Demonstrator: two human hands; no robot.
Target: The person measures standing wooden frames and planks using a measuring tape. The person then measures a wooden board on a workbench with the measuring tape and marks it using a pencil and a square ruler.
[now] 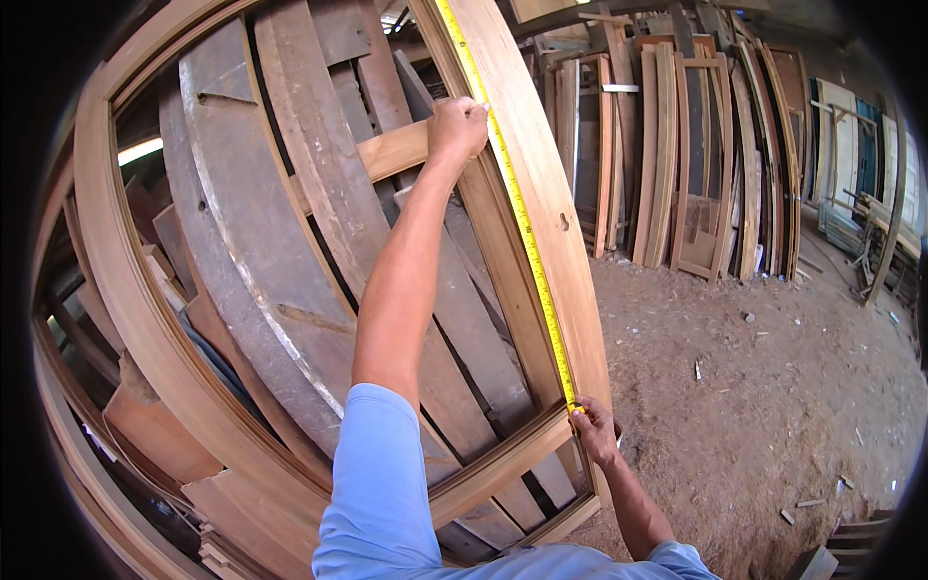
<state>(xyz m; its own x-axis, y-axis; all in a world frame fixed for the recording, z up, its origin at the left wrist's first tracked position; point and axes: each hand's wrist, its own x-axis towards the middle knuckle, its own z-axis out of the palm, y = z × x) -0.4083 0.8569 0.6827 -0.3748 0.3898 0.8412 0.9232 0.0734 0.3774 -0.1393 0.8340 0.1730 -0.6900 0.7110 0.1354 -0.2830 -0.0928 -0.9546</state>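
A yellow tape measure blade (527,232) lies stretched along the right-hand stile of a wooden frame (561,280). My left arm reaches far up across the frame. Its hand, my left hand (458,129), is closed beside the blade at the stile's inner edge, near a crossbar (394,151). Whatever its fingers hold is hidden. Lower down, my right hand (596,430) grips the near end of the tape measure, where the lower rail (503,471) meets the stile.
Old planks (309,126) lean behind the frame and show through its openings. Tall door frames and boards (681,155) stand along the far right. Wood chips litter the dirt floor (744,387). At the left are stacked wood pieces (159,425).
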